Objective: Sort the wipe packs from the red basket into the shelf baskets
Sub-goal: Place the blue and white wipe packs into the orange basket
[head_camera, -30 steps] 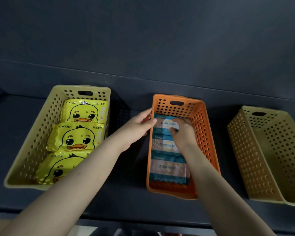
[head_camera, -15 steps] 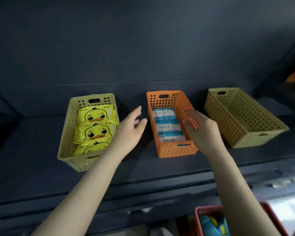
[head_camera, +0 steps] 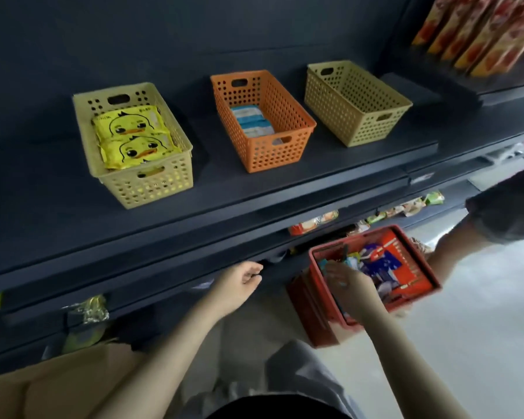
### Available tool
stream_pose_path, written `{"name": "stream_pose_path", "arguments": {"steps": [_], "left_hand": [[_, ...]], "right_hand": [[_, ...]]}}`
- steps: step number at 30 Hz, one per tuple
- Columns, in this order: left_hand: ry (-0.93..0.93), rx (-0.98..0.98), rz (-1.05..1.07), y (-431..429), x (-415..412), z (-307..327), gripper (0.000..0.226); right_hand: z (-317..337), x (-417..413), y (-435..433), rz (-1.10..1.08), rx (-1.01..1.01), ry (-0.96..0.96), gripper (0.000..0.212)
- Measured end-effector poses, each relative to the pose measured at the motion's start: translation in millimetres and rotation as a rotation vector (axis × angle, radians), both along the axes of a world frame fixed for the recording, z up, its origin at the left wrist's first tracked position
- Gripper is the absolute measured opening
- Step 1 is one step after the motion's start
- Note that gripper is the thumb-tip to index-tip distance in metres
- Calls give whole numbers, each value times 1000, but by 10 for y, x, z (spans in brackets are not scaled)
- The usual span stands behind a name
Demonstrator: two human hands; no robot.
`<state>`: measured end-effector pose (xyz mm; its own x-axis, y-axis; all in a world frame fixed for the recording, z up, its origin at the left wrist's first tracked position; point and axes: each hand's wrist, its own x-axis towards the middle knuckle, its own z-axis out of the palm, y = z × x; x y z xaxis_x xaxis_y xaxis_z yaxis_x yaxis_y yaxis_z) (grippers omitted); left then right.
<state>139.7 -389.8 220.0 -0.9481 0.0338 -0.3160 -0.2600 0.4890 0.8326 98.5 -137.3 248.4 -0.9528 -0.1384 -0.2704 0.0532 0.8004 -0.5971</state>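
Reaching right hand among packs in red basket, grip unclear, left hand slack

A dark navy shelving unit fills the view, its matte back panel in shadow. Red and orange packets line the upper right shelf; small snack packs sit on a lower tier. The pale floor gleams at lower right.

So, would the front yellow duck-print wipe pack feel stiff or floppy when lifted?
Probably slightly floppy: the front yellow duck-print wipe pack looks pillowy, its film wrinkled. The glossy wrap may slip in a loose grip. Flat in the pale yellow perforated plastic basket, it should not roll.
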Motion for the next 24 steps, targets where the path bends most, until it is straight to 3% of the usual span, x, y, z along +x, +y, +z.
{"name": "stream_pose_path", "arguments": {"steps": [2,9,17,24], "left_hand": [[-46,19,-4,170,37,-136,28],[-225,53,-7,894,-232,-639,25],[-378,50,138,2069,-772,-1100,26],[-469,35,182,2971,-1565,-1782,40]], "right_hand": [[-118,100,214,-49,-11,-100,28],[-555,-79,1223,-175,17,-160,28],[-1105,-912,2447,-102,57,-255,25],[-2172,-1690,2961,-179,23,-433,23]]}}
